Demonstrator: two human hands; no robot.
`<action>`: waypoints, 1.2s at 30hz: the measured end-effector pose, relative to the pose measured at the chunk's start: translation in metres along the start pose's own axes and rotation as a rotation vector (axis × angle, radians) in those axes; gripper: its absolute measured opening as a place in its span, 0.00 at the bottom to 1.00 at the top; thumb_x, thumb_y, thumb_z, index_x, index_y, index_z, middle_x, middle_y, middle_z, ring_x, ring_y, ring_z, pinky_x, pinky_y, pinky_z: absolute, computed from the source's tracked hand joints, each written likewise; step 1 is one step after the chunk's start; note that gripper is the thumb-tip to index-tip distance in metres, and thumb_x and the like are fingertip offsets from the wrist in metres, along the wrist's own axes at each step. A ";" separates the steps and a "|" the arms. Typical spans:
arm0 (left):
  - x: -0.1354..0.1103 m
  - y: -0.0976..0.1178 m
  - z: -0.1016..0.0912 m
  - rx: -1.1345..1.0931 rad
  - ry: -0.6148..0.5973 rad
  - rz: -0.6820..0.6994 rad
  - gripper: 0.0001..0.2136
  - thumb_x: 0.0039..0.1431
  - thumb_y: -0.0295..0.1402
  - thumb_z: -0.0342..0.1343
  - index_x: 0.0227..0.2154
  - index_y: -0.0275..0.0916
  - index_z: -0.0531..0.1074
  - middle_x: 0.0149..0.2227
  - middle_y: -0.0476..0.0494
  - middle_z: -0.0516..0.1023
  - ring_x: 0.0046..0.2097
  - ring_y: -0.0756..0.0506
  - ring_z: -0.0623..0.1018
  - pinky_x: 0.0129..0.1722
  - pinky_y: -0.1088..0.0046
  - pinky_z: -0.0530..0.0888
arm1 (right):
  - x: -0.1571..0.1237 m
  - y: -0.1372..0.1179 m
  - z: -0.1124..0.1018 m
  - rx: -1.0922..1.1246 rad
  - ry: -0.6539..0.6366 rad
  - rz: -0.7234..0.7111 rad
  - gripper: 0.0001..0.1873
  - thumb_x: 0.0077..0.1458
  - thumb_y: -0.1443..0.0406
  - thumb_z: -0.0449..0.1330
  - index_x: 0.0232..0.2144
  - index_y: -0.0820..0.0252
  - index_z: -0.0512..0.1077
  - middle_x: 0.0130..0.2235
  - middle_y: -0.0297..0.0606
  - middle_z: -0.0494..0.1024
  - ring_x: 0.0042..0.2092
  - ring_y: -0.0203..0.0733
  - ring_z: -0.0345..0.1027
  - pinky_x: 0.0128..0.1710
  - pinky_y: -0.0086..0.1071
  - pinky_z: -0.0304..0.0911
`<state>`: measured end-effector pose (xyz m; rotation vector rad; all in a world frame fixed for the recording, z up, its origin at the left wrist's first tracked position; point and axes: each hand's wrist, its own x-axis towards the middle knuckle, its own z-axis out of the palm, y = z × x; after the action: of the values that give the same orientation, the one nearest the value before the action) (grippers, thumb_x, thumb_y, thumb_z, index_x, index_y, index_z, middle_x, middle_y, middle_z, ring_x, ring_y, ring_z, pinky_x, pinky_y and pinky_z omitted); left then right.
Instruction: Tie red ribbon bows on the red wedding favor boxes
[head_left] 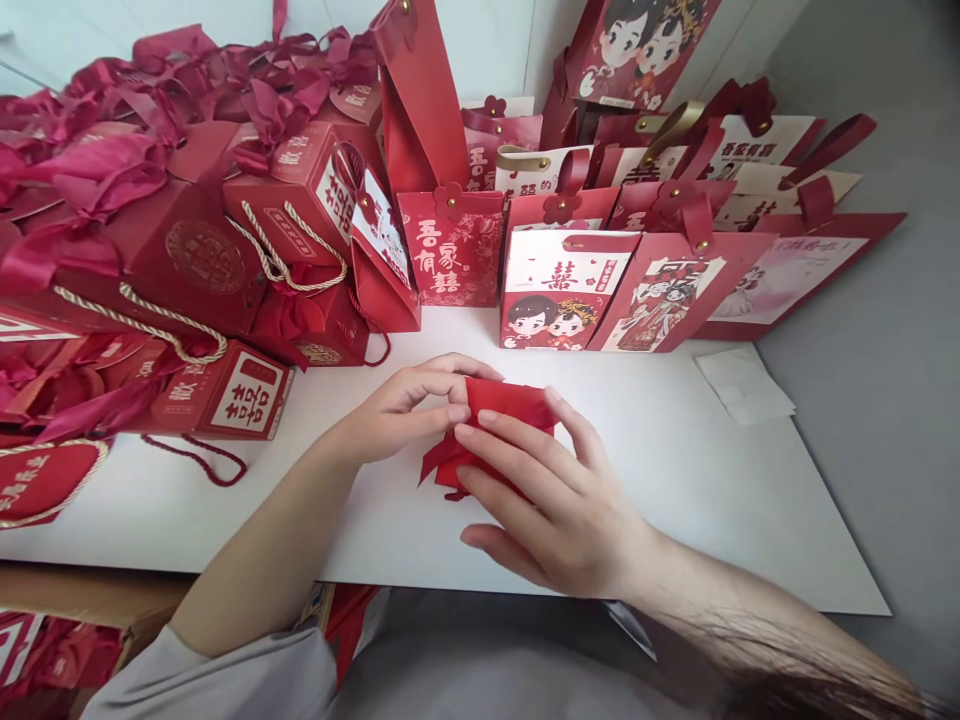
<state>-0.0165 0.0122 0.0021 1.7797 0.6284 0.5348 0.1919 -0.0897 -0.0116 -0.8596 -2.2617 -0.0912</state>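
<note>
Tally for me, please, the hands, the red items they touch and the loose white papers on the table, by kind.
Hands: 2, left hand and right hand
Red item: 1
Loose white paper: 1
Total: 4

Both our hands are close together. Our left hand point(409, 400) has fingers curled, thumb and index tips nearly meeting. Our right hand point(555, 500) is back up, fingers reaching left and spread, thumb lowest. Bare left forearm point(274, 525) and right forearm point(712, 585) angle in from opposite sides.
</note>
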 end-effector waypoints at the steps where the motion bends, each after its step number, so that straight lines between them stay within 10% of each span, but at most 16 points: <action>1: 0.001 -0.002 0.002 -0.034 0.026 -0.013 0.15 0.65 0.39 0.55 0.24 0.38 0.71 0.55 0.37 0.76 0.55 0.38 0.76 0.58 0.59 0.71 | 0.000 0.001 0.000 -0.026 -0.018 -0.003 0.16 0.68 0.59 0.56 0.48 0.64 0.76 0.58 0.46 0.78 0.62 0.50 0.68 0.74 0.52 0.32; 9: 0.010 -0.010 0.027 -0.262 0.439 -0.064 0.17 0.63 0.39 0.53 0.20 0.40 0.66 0.44 0.40 0.81 0.50 0.39 0.78 0.58 0.58 0.72 | -0.001 0.013 -0.003 0.254 0.000 0.013 0.13 0.64 0.72 0.59 0.50 0.61 0.75 0.54 0.38 0.81 0.63 0.43 0.68 0.73 0.50 0.42; 23: 0.014 -0.010 0.041 -0.272 0.695 -0.031 0.20 0.65 0.35 0.46 0.16 0.40 0.57 0.37 0.42 0.79 0.50 0.42 0.77 0.59 0.61 0.70 | 0.001 0.023 -0.009 0.408 -0.099 -0.127 0.14 0.65 0.73 0.54 0.47 0.60 0.77 0.48 0.36 0.84 0.59 0.41 0.73 0.68 0.40 0.58; 32: 0.009 -0.018 0.019 -0.161 0.479 -0.014 0.22 0.66 0.43 0.48 0.17 0.40 0.63 0.45 0.39 0.80 0.50 0.39 0.77 0.59 0.56 0.69 | -0.003 0.051 -0.026 0.615 0.234 0.275 0.12 0.60 0.71 0.57 0.41 0.51 0.76 0.44 0.41 0.80 0.48 0.50 0.76 0.49 0.47 0.72; 36: -0.001 -0.007 -0.002 -0.057 0.153 0.091 0.06 0.59 0.36 0.55 0.29 0.41 0.70 0.55 0.37 0.76 0.58 0.35 0.73 0.62 0.54 0.67 | -0.007 0.062 -0.016 0.623 0.200 0.451 0.07 0.62 0.68 0.59 0.41 0.52 0.75 0.47 0.42 0.79 0.50 0.50 0.74 0.51 0.47 0.70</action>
<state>-0.0202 0.0148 -0.0042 1.7306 0.6326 0.7495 0.2431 -0.0503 -0.0149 -0.9305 -1.7020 0.6657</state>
